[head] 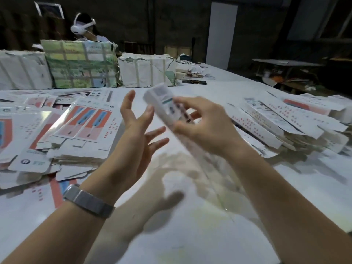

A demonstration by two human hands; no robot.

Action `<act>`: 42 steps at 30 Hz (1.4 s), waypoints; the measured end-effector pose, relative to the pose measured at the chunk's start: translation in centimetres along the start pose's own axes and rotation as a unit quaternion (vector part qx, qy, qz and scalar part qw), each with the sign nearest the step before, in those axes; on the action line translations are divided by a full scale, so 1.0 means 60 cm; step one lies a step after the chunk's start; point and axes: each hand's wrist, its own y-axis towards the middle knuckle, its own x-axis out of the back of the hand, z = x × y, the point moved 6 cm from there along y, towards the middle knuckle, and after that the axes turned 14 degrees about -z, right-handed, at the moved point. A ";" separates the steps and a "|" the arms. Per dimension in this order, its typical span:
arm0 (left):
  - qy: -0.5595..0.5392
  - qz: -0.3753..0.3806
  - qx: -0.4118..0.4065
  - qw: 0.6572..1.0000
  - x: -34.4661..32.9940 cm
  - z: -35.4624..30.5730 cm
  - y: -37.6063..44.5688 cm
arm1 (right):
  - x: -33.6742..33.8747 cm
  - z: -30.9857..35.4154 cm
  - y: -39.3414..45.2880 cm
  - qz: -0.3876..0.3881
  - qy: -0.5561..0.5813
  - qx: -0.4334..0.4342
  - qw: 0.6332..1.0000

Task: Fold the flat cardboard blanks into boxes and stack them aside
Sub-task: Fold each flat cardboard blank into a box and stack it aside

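Observation:
My right hand (202, 126) grips a long, narrow white folded box (163, 102) above the table, its far end tilted up and away; the box is blurred. My left hand (137, 130) hovers just left of it with fingers spread, touching nothing. A loose heap of flat printed blanks (83, 122), white with red and blue panels, covers the table on the left. On the right lies a pile of folded boxes (270, 121), white with small red marks.
The white table (190, 225) spreads below my arms. Large paper-wrapped strapped bundles (80, 65) stand along the far side. A person in a white headset (82, 27) sits behind them. Scraps and a dark flat item (194, 81) lie further back.

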 end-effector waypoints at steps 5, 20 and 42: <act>0.114 -0.046 -0.040 0.992 0.020 -0.006 0.005 | 0.102 -0.088 0.045 -0.085 -0.253 -0.101 0.958; 0.759 -0.108 -0.138 0.627 0.098 -0.006 0.033 | 0.014 -0.064 0.020 -0.024 -0.111 0.003 0.994; 0.199 -0.157 -0.054 0.966 0.065 -0.037 0.012 | -0.040 -0.041 -0.007 -0.056 0.085 -0.010 0.995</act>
